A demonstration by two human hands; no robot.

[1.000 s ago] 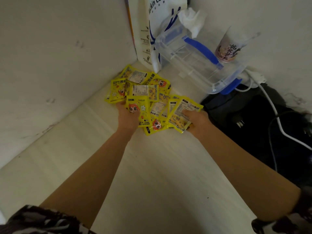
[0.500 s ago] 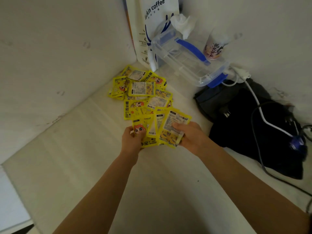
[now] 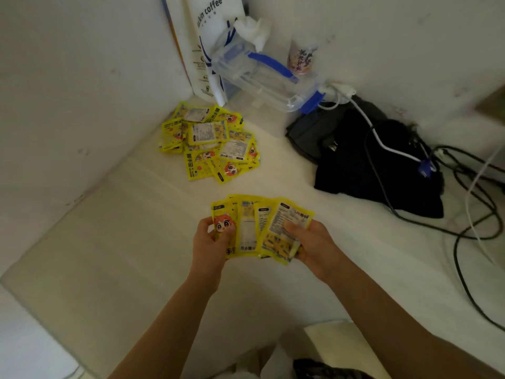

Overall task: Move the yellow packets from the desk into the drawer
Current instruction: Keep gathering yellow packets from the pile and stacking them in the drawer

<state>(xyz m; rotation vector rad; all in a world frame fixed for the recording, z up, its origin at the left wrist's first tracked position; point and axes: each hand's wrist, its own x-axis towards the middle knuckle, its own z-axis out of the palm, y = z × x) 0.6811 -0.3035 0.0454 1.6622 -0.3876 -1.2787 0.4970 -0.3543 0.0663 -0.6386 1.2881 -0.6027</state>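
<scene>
Head view: in the centre of the frame both hands hold a fanned bundle of yellow packets [image 3: 262,228] above the pale desk [image 3: 123,242]. The left hand [image 3: 210,242] has its grip closed on the left end of the fan, thumb pressed on the packet printed with a red-haired cartoon face. The right hand [image 3: 308,242] has its grip closed on the right end, thumb lying across the white label of the rightmost packet, fingers curled beneath.

Further up and slightly left, a loose pile of yellow packets [image 3: 210,140] lies on the desk, close to the white side wall and well apart from the held fan. Behind the pile, in the top centre, a white paper coffee bag [image 3: 202,36] stands in the corner; a clear plastic container with blue clips [image 3: 262,77] leans beside it, with a crumpled white tissue [image 3: 252,30] at its top. A printed cup [image 3: 302,57] stands just right of the container. In the right half, dark cloth [image 3: 363,165] lies on the desk with a white cable [image 3: 382,140] running over it and black cables [image 3: 470,209] looping toward the right edge.
</scene>
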